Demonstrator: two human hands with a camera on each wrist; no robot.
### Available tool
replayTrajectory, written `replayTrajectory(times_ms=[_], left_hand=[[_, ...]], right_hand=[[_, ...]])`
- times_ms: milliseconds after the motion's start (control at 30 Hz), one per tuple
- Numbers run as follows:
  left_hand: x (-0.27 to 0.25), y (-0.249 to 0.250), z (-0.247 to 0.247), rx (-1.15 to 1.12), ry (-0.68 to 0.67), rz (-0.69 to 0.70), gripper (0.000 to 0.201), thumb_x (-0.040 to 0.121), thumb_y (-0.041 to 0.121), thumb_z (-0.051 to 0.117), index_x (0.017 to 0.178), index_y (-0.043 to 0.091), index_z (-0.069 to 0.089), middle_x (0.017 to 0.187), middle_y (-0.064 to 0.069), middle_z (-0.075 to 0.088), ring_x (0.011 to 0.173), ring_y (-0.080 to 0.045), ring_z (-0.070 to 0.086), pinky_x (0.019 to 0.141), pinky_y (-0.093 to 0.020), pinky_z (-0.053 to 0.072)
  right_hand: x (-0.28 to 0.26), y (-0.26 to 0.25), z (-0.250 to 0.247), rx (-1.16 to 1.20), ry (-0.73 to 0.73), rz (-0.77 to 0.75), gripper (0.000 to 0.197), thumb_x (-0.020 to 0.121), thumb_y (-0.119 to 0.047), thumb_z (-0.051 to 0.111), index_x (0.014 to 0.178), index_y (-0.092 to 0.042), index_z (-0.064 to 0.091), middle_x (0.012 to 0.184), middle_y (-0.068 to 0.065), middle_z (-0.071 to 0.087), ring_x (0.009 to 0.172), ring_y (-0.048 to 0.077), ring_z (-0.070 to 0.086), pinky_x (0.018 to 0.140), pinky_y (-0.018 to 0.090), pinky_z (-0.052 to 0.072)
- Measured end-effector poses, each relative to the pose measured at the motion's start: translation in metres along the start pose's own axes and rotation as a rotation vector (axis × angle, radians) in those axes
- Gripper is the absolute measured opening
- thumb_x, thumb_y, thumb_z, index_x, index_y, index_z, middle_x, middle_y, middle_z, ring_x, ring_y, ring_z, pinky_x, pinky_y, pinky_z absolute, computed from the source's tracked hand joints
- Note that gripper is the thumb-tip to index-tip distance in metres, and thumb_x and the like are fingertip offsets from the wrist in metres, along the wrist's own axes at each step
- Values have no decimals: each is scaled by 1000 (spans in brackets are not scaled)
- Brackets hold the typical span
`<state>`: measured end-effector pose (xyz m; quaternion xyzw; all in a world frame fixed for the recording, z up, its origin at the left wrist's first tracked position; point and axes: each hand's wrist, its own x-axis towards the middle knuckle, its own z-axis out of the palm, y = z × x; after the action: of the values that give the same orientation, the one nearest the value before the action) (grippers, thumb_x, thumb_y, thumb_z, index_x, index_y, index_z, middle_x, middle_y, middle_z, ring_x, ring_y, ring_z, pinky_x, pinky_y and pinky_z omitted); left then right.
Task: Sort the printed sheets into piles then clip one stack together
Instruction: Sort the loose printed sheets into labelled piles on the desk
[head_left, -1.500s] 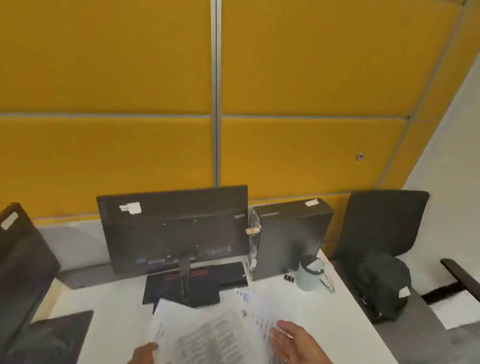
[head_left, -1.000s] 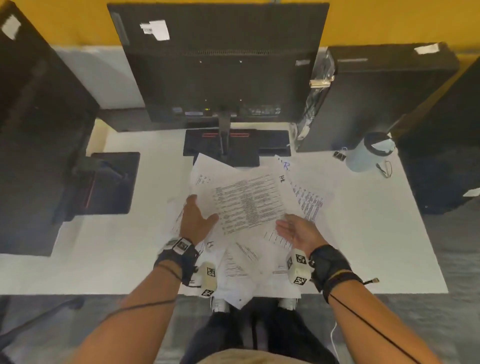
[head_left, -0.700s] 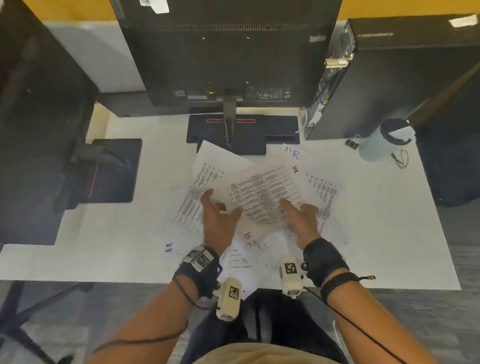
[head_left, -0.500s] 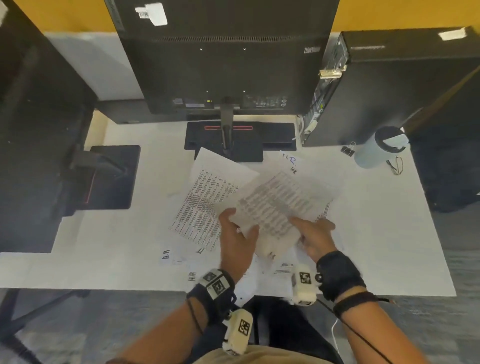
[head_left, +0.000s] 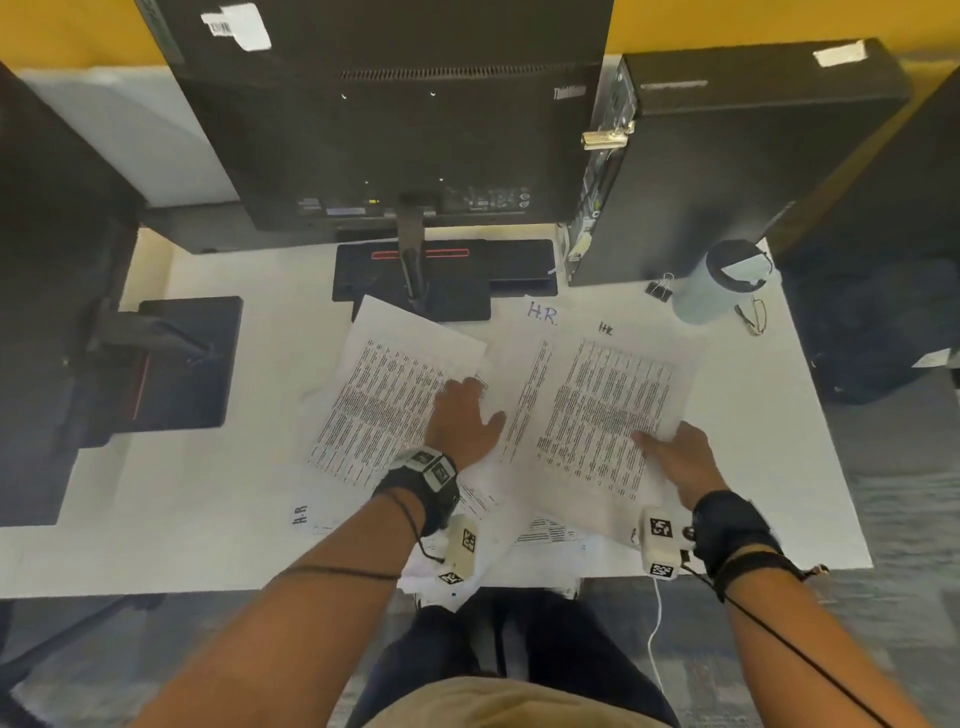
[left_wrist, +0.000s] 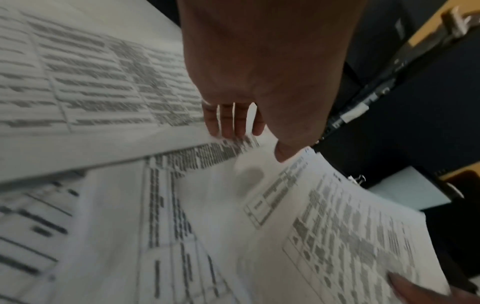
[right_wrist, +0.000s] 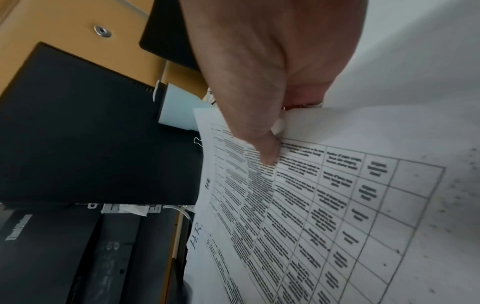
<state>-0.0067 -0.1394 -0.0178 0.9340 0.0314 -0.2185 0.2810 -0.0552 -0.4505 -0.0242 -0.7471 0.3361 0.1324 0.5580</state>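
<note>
Printed sheets lie spread over the white desk (head_left: 208, 493). My left hand (head_left: 465, 415) rests flat, fingers straight, on the right edge of the left table sheet (head_left: 384, 395); its fingers (left_wrist: 228, 119) touch that sheet's edge. My right hand (head_left: 675, 457) pinches the lower right edge of another table sheet (head_left: 597, 405), with the thumb (right_wrist: 267, 152) on top of this sheet (right_wrist: 324, 205) and the fingers hidden beneath. A sheet hand-marked "H.R." (head_left: 540, 314) lies under it. More loose sheets (head_left: 545, 535) overlap near the front edge. A black binder clip (head_left: 660, 288) sits at the back right.
A monitor stand (head_left: 441, 275) and a black PC tower (head_left: 727, 166) stand behind the papers. A pale blue mug (head_left: 722, 283) is next to the clip. Another monitor base (head_left: 176, 364) occupies the left. Bare desk shows at the front left and far right.
The right hand has carried its sheet to the right and laid it nearly flat. The left hand let go of it and moved onto the left sheet.
</note>
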Motion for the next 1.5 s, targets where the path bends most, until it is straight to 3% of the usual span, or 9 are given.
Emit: replayTrajectory(times_ms=[167, 300, 567, 700, 867, 1033, 1233, 1367, 1500], left_hand=[[1, 25, 24, -292, -94, -105, 100, 91, 48, 73, 161, 9, 13, 159, -14, 38, 144, -31, 45, 119, -45, 40], [-5, 32, 35, -148, -126, -129, 105, 81, 62, 77, 156, 8, 26, 146, -15, 52, 138, -33, 48, 115, -46, 42], [-17, 31, 38, -159, -178, 85, 58, 86, 47, 78, 125, 13, 53, 131, -3, 36, 107, -20, 55, 100, -40, 53], [-15, -4, 8, -19, 143, 112, 35, 90, 35, 70, 118, 18, 59, 127, -2, 50, 110, -20, 54, 91, -40, 57], [-16, -65, -29, 205, 99, -231, 109, 68, 63, 79, 148, 11, 28, 155, -16, 26, 143, -41, 33, 108, -54, 50], [-33, -82, -34, 341, -9, -116, 89, 79, 37, 78, 147, 4, 31, 160, -24, 21, 149, -47, 22, 115, -51, 46], [-43, -80, -18, 429, -128, -154, 123, 70, 70, 73, 159, 12, 12, 168, -26, -11, 151, -61, 0, 119, -68, 25], [-54, -76, -31, 525, -82, -9, 61, 87, 7, 71, 142, 1, 46, 160, -33, 27, 143, -55, 36, 111, -54, 48], [-61, -87, -29, 632, -4, 565, 28, 89, 1, 56, 109, 15, 68, 115, -8, 69, 116, -35, 61, 111, -47, 43]], right_hand=[[5, 5, 7, -1, 31, -87, 41, 97, -11, 72, 136, -8, 63, 128, 9, 70, 112, 28, 66, 95, 38, 52], [6, 7, 13, -24, 40, -126, 42, 95, -14, 75, 130, -14, 54, 128, 3, 64, 118, 25, 63, 103, 43, 52], [5, 1, 15, -86, 163, -165, 20, 94, -16, 76, 113, -15, 68, 108, 0, 74, 101, 24, 71, 97, 47, 59], [-5, -9, 0, -124, 217, -250, 19, 98, -22, 72, 105, -4, 73, 99, 11, 76, 94, 31, 73, 87, 43, 62], [-29, -42, -2, -18, 109, -329, 21, 100, -10, 69, 121, -9, 72, 103, 0, 72, 80, -9, 71, 65, 1, 49], [-43, -64, 3, -70, 46, -307, 31, 98, -27, 73, 127, -13, 74, 115, -3, 75, 100, 0, 69, 84, 19, 52], [-55, -79, -3, -129, -26, -245, 23, 101, -26, 68, 121, -17, 74, 108, -5, 76, 89, -1, 74, 73, 23, 50], [-63, -80, -3, -143, -39, -238, 28, 103, -24, 66, 127, -12, 71, 112, 1, 76, 97, 12, 72, 74, 26, 51], [-68, -94, -1, -140, -33, -241, 22, 104, -26, 64, 121, -14, 72, 105, -4, 75, 94, 14, 70, 74, 27, 49]])
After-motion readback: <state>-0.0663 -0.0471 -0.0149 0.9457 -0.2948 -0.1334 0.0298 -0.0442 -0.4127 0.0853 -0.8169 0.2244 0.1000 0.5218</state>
